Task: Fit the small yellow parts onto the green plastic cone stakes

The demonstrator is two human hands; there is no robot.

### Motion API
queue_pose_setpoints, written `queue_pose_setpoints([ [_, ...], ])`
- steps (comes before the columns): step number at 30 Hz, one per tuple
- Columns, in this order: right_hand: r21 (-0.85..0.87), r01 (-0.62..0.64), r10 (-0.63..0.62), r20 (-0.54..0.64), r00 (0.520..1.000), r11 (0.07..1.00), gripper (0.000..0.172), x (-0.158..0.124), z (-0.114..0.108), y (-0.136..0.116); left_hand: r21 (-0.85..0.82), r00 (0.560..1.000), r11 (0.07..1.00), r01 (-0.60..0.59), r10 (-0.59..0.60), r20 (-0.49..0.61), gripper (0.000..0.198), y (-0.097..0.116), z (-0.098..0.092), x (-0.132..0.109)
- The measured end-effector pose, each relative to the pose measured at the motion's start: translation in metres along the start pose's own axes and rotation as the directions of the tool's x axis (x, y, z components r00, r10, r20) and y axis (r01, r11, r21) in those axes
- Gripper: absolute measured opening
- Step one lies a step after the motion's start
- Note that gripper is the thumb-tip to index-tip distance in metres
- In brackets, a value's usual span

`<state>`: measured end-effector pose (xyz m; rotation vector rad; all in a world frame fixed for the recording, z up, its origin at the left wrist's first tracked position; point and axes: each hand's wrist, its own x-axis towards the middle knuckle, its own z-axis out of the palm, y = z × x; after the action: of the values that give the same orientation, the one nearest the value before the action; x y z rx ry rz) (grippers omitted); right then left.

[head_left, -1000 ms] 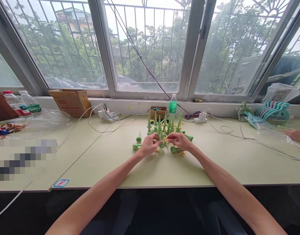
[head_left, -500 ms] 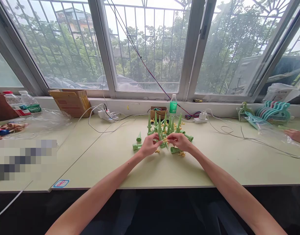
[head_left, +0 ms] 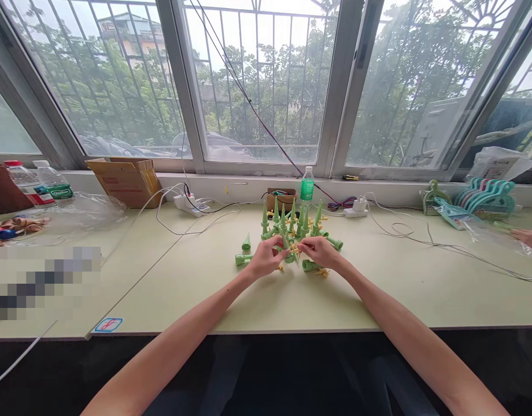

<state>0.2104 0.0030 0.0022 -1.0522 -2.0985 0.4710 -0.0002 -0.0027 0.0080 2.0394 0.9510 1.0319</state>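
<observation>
My left hand [head_left: 266, 257] is closed on a pointed green plastic cone piece [head_left: 285, 240], held upright just above the table. From the other side, my right hand [head_left: 321, 252] pinches a small yellow plastic piece [head_left: 295, 249] against that cone; fingers partly hide where the two meet. Behind both hands, several green spiked cones [head_left: 305, 222] stand in a cluster with yellow bits among them. A loose green cone [head_left: 246, 242] and a green tube [head_left: 240, 260] are left of my left hand. Below my right hand lie another green tube [head_left: 308, 266] and a yellow piece [head_left: 322, 272].
Behind the cluster stand a small brown box [head_left: 281, 199] and a green-labelled bottle [head_left: 307, 185]. Power strips [head_left: 191, 203] and cables run along the windowsill. At right are teal hangers [head_left: 485, 199] and another person's hand [head_left: 528, 238]. A cardboard box [head_left: 126, 182] stands back left.
My right hand has shifted very slightly to the right, and the yellow piece's angle differs a little. My left hand stays almost in place. The other person's hand at right has moved slightly outward.
</observation>
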Motion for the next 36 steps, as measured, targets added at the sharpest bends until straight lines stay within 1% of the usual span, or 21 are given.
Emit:
queue_pose_setpoints([
  [7,-0.012,-0.031,0.031,0.033,0.999,0.999,0.049,-0.0005,0.0024,0.0045,0.025,1.0,1.0,-0.014,0.014,-0.006,0.024,-0.0017,0.0001,0.0001],
  [11,-0.015,-0.017,0.017,0.005,1.0,1.0,0.051,0.0002,0.0016,0.0042,0.007,1.0,1.0,0.004,-0.004,-0.015,0.024,-0.0019,0.0006,0.0006],
  [14,0.028,-0.004,0.004,-0.011,1.0,1.0,0.042,0.0002,0.0005,0.0041,-0.01,0.999,1.0,0.019,-0.02,-0.037,0.024,-0.0016,0.0007,0.0009],
  [17,0.1,0.005,-0.007,0.012,1.0,0.995,0.031,-0.0005,0.0006,0.0061,-0.012,0.999,1.0,0.013,-0.013,-0.045,0.024,-0.0006,0.0006,0.0006],
  [22,0.124,0.002,-0.006,0.029,1.0,0.992,0.028,-0.0007,0.0021,0.0081,-0.018,0.999,1.0,0.005,-0.006,-0.037,0.027,0.0004,0.0013,0.0001],
  [27,0.103,-0.001,0.001,0.003,1.0,0.995,0.033,-0.0002,0.0018,0.0043,-0.045,0.999,0.999,0.015,-0.017,-0.034,0.029,-0.0008,0.0022,0.0009],
  [32,-0.024,-0.01,0.01,-0.012,1.0,1.0,0.047,0.0003,0.0024,0.0026,-0.037,1.0,0.999,-0.015,0.014,-0.019,0.028,-0.0013,0.0021,0.0002],
  [34,-0.026,-0.02,0.02,-0.009,1.0,0.999,0.05,0.0003,0.0024,0.0023,-0.027,1.0,0.999,-0.02,0.019,-0.02,0.026,-0.0012,0.0022,-0.0001],
  [36,-0.001,-0.025,0.025,-0.007,1.0,1.0,0.048,0.0,0.0019,0.0017,-0.017,0.999,1.0,-0.021,0.021,-0.028,0.025,-0.0012,0.0022,-0.0002],
])
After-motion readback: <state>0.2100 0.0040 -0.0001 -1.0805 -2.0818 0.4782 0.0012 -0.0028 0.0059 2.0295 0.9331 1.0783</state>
